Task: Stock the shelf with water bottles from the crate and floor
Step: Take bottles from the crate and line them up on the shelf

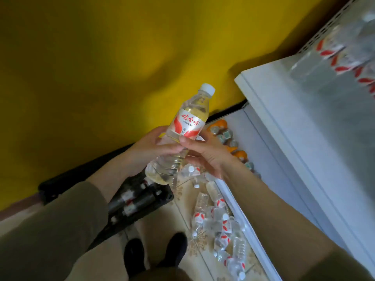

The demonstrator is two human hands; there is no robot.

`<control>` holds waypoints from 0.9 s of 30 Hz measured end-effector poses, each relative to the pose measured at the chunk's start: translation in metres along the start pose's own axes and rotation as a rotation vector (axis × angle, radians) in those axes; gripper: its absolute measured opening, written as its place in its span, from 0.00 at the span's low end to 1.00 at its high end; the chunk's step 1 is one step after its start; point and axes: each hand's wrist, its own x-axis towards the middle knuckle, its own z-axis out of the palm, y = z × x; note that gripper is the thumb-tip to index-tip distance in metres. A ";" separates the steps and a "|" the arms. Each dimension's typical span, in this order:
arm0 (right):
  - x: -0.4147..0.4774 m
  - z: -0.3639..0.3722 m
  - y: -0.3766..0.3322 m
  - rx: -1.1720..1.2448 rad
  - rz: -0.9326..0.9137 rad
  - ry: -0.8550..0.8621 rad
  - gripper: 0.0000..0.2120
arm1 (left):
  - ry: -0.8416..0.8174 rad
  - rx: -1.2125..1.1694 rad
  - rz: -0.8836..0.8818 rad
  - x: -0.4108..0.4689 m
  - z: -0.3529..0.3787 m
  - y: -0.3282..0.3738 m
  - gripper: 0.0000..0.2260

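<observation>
Curls left hand (149,148) round the lower body of the tilted Wahaha water bottle (187,126), above the black crate (140,197); pinches its label with right hand (204,154); risks a slip mid-handover, dropping it onto loose bottles (220,218) below; shelf (284,122) right of both.

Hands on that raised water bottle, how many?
2. The left hand holds the water bottle from its left, the right hand from its right, both on its lower half.

We count one water bottle (188,128), gripped by two hands: left hand (150,147), right hand (205,153). One black crate (164,197), at least three crate bottles (129,197). Floor pile (219,216): dozen-plus, exact count unclear. Three orange caps (220,123). Upper-shelf bottles (345,57): too blurred to count. Two shoes (134,252).
</observation>
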 end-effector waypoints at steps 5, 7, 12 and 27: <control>-0.034 -0.079 -0.044 0.025 -0.020 0.114 0.25 | -0.042 0.096 0.059 0.047 0.076 0.052 0.28; -0.045 -0.106 -0.057 0.085 -0.058 0.146 0.22 | -0.054 0.109 0.075 0.064 0.103 0.069 0.32; -0.059 -0.169 -0.082 0.211 -0.175 0.287 0.24 | -0.073 0.200 0.187 0.110 0.161 0.105 0.34; -0.007 -0.344 -0.101 0.118 -0.471 0.976 0.28 | -0.273 0.369 0.274 0.285 0.295 0.116 0.22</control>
